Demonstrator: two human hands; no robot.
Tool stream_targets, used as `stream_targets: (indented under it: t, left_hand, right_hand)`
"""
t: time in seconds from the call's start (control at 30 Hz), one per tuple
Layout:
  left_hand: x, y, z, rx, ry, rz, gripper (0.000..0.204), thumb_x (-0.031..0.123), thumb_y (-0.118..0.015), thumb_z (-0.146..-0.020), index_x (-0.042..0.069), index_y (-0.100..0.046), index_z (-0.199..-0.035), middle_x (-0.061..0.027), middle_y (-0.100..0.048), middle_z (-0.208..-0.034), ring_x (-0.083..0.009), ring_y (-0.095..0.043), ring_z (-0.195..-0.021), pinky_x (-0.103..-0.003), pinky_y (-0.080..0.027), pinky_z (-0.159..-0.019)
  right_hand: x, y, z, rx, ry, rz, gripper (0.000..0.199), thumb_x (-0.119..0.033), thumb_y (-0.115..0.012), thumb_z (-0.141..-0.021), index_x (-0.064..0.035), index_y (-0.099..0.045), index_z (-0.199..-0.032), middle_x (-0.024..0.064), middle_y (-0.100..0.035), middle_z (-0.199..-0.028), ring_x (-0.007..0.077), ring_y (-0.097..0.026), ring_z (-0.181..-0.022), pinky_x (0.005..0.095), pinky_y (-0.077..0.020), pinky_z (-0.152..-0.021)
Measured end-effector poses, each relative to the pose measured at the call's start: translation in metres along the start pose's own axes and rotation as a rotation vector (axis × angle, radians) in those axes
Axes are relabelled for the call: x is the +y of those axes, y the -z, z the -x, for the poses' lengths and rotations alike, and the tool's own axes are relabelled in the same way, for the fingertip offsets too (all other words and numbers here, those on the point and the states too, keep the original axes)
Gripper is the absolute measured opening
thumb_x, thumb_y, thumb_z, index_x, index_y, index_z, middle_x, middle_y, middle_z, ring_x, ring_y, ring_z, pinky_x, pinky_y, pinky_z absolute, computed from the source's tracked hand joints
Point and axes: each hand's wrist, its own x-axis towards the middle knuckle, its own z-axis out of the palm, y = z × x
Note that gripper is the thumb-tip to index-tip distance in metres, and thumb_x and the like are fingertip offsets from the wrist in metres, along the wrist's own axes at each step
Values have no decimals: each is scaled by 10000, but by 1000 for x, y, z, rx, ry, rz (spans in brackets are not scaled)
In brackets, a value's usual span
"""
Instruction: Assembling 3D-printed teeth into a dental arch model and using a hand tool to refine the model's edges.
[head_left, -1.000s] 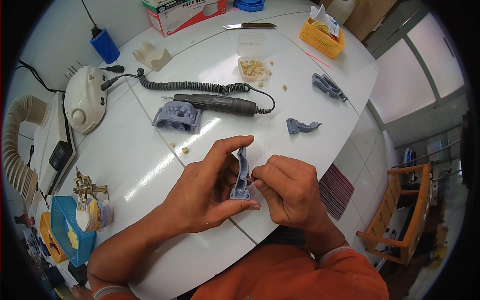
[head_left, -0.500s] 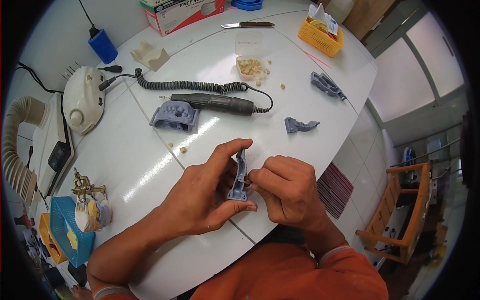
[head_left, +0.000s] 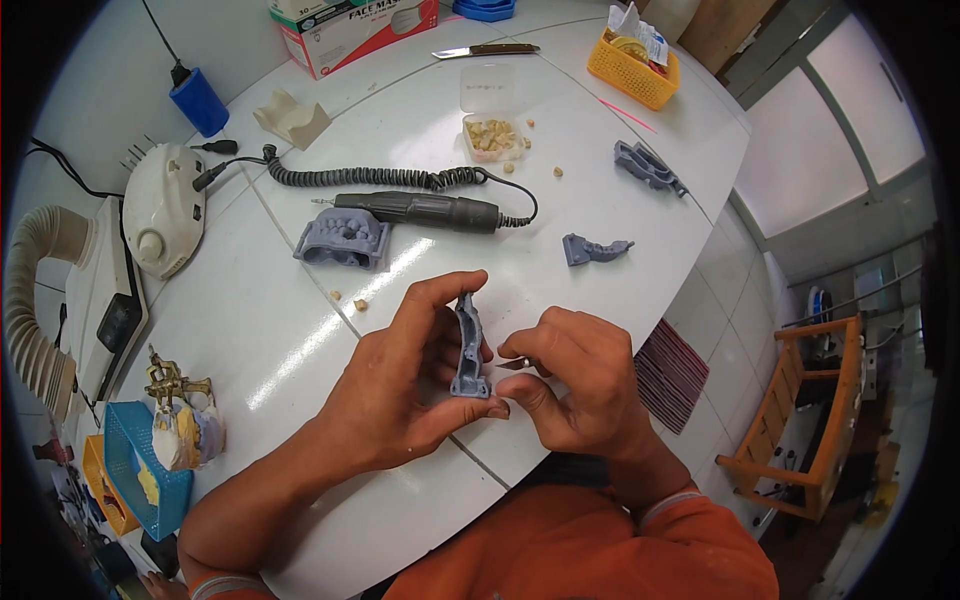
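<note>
My left hand (head_left: pixel 380 390) grips a narrow grey-blue dental model piece (head_left: pixel 468 350) by its two ends, the forefinger at the top and the thumb at the bottom. The hollow side of the piece faces up. Just to its right, my right hand (head_left: pixel 590 375) is curled, apart from the piece. Between its fingertips shows a small dark thing with a shiny spot (head_left: pixel 525 364), too small to name. Beyond the hands lie a larger grey-blue dental model (head_left: pixel 342 240), a black rotary handpiece (head_left: pixel 420 210) and a short curved model piece (head_left: pixel 595 250).
Another grey model piece (head_left: pixel 648 167) lies at the right. Farther back are a small box of tooth-coloured bits (head_left: pixel 492 140), a knife (head_left: pixel 485 50) and a yellow basket (head_left: pixel 630 75). At left stand a white control unit (head_left: pixel 165 210), a hose (head_left: pixel 30 300) and a blue basket (head_left: pixel 150 500).
My right hand has drawn back slightly from the model piece, and its thumb and forefinger have parted a little. The left hand keeps its grip. The whole view has shifted slightly.
</note>
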Motion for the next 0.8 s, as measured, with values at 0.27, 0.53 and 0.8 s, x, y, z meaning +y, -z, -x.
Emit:
stream_targets:
  t: [0.27, 0.53, 0.8]
  left_hand:
    - [8, -10, -1, 127, -32, 373, 745, 70, -783, -1006, -15, -329, -1590, -235, -681, -1277, -255, -741, -1103, -365, -639, -946]
    - [-6, -11, 3, 202, -55, 231, 310, -129, -656, -1012, -39, -473, -1246, -240, -699, -1244, -238, -751, -1103, -345, -634, -945]
    - [-6, -9, 2, 215, -375, -358, 382, -83, -893, -788, 23, -613, -1025, -197, -723, -1074, -343, -786, -1025, -400, -678, -864]
  right_hand:
    - [3, 4, 3, 19, 20, 46, 249, -248, -895, -827, -80, -745, -934, 44, -577, -742, 252, -594, -592, 387, -471, -563]
    - [13, 11, 9, 21, -22, 132, 225, -226, -863, -851, -102, -751, -1002, 44, -540, -767, 243, -602, -635, 385, -481, -605]
    - [-2, 32, 14, 79, -180, 22, 628, 167, -652, -868, 45, -625, -1484, 153, -601, -999, 262, -672, -840, 361, -579, -772]
